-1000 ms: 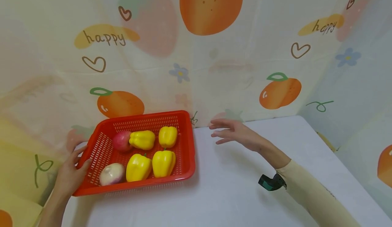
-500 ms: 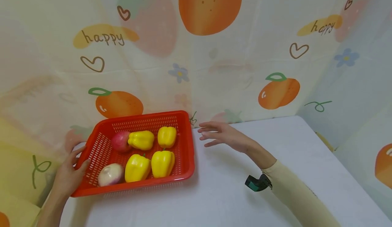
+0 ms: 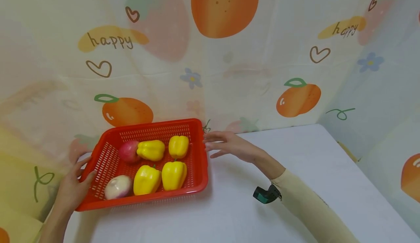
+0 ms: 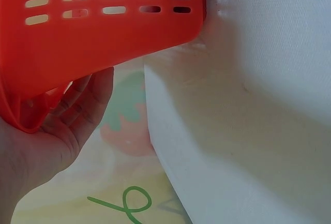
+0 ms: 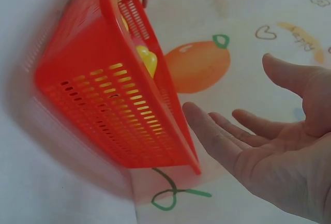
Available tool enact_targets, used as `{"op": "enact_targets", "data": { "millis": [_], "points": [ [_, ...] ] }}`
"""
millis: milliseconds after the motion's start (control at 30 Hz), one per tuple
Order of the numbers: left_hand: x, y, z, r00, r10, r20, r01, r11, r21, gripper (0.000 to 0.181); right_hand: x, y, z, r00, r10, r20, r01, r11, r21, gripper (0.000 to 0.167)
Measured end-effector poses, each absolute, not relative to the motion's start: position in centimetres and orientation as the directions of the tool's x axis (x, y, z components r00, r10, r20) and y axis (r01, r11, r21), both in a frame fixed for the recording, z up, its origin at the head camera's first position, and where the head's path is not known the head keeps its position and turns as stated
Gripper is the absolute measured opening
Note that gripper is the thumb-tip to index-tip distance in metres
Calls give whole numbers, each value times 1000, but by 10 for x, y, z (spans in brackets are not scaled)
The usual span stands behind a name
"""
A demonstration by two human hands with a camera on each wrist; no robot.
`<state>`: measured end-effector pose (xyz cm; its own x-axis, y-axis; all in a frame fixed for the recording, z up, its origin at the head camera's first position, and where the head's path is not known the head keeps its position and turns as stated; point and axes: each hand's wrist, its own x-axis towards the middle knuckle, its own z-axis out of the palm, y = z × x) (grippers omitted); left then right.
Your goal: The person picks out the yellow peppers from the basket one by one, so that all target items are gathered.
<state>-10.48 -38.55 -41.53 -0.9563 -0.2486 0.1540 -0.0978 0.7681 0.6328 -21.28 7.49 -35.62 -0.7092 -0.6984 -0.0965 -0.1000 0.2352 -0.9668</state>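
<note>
The left grip [image 3: 73, 190] is pinching the rim of the red basket [image 3: 201, 163] at its left end, the thumb [image 3: 90, 177] lying over the inner side and the fingers [image 4: 85, 100] curling round beneath the outer edge. The right grip [image 3: 233, 145] is hanging spread just beside the basket's right rim, its fingers loosely extended; whether their tips are touching the rim, I cannot tell. The basket is sitting at the left side of the white desk [image 3: 236, 210], close to the patterned cloth [image 3: 242, 101]. Along its back, a round red item [image 3: 129, 152] is touching a yellow pepper [image 3: 151, 150] lying on its side, while a second yellow pepper [image 3: 178, 147] is sitting apart to the right. Along the front, a white-and-purple onion [image 3: 119, 187] is resting at the left, with a third yellow pepper [image 3: 147, 180] and a fourth yellow pepper [image 3: 174, 176] sitting side by side to its right. A cream sleeve [image 3: 305, 199] is covering the right forearm, and a small black device [image 3: 266, 195] is jutting out by its cuff. Behind the desk, the cloth is showing printed oranges [image 3: 128, 111], outlined hearts, blue flowers [image 3: 191, 78] and the word "happy".
</note>
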Motion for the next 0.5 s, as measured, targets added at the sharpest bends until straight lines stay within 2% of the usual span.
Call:
{"op": "enact_targets", "data": {
  "millis": [500],
  "points": [
    [-105, -386, -415, -956, -264, 126, -126, 762, 636, 51, -214, 48, -353, -718, -672, -180, -63, 320, -945, 58]
  ]
}}
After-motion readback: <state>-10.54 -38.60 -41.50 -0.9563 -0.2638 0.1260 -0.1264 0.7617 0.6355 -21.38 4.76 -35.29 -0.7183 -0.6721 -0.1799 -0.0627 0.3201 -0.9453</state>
